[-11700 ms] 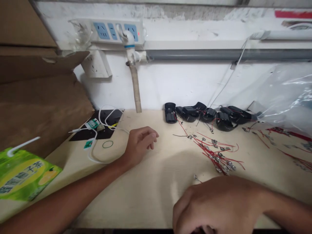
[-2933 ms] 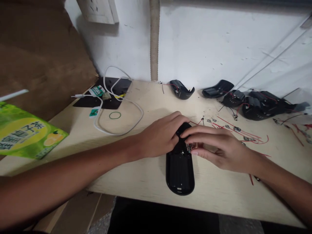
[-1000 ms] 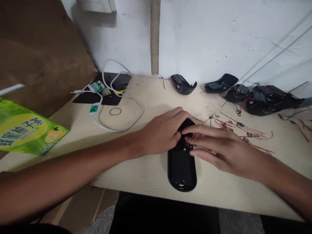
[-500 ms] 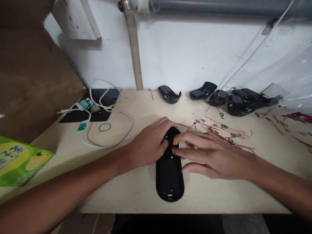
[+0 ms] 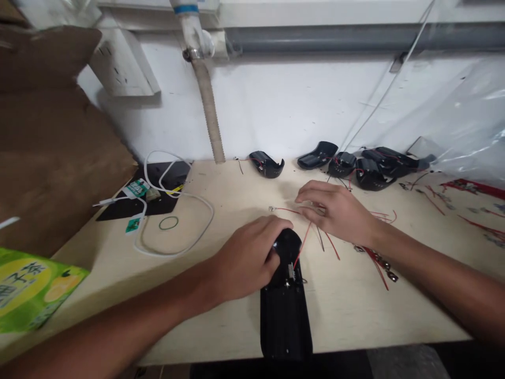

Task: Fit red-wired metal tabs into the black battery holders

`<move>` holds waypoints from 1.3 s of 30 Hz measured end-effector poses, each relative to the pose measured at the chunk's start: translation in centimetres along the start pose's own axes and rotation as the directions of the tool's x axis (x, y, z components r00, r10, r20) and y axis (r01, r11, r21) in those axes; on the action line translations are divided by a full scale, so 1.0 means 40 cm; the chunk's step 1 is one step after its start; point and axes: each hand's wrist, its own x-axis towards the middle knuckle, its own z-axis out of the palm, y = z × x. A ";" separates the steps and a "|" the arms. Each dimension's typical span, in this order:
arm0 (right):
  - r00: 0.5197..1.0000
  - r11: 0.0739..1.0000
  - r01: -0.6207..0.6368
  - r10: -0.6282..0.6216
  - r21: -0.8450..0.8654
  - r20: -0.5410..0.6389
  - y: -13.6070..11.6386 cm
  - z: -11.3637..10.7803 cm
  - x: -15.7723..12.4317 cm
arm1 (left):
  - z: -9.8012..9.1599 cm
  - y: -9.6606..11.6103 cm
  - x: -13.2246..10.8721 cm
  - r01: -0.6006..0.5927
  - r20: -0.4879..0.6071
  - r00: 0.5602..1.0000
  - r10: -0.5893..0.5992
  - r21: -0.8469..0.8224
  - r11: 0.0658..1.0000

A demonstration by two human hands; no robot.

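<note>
the black case (image 5: 284, 321) is lying lengthwise, near to far, on the counter (image 5: 221, 337), and the nearer left hand (image 5: 246, 258) is wrapping its fingers around the case's far end. beyond and right of the case, the right hand (image 5: 339, 210) is curling half-open fingers over red wires (image 5: 303, 244), any grip on them unclear.

We're hiding part of the blk housing (image 5: 286, 321) w/ our L hand (image 5: 246, 258) & losing some green pkg (image 5: 35, 289) off L edge.
</note>
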 end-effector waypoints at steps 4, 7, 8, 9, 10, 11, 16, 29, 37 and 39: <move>0.976 0.991 -0.127 0.133 -0.047 0.175 -0.005 0.021 0.009 | 0.006 0.027 -0.009 -0.069 0.088 0.994 0.069 -0.012 0.998; 0.964 0.986 -0.162 0.168 -0.048 0.207 -0.015 0.035 0.010 | 0.006 0.035 -0.010 -0.066 0.126 0.990 0.067 -0.011 0.998; 0.963 0.983 -0.174 0.183 -0.061 0.197 -0.016 0.039 0.010 | 0.006 0.035 -0.010 -0.060 0.132 0.989 0.061 -0.009 0.998; 0.962 0.980 -0.187 0.198 -0.075 0.188 -0.016 0.042 0.009 | 0.005 0.035 -0.009 -0.057 0.133 0.989 0.057 -0.007 0.998; 0.960 0.976 -0.200 0.212 -0.084 0.184 -0.015 0.044 0.008 | 0.005 0.035 -0.009 -0.056 0.134 0.989 0.057 -0.006 0.998; 0.957 0.973 -0.214 0.226 -0.086 0.181 -0.013 0.045 0.007 | 0.004 0.034 -0.009 -0.058 0.133 0.989 0.058 -0.004 0.998; 0.938 0.946 -0.276 0.304 -0.172 0.168 -0.004 0.043 0.008 | 0.002 0.032 -0.008 -0.063 0.128 0.990 0.063 -0.002 0.998; 0.988 0.987 -0.147 0.143 0.071 0.050 -0.006 0.007 0.006 | -0.008 0.031 -0.008 0.015 0.082 0.997 -0.015 0.009 1.000; 0.992 0.917 0.004 0.047 0.399 -0.117 -0.026 -0.028 -0.020 | -0.015 -0.005 0.003 0.142 -0.062 0.988 -0.140 0.035 0.989; 0.996 0.914 -0.001 0.036 0.405 -0.079 -0.027 -0.030 -0.024 | -0.016 -0.013 0.007 0.193 -0.096 0.977 -0.189 0.037 0.981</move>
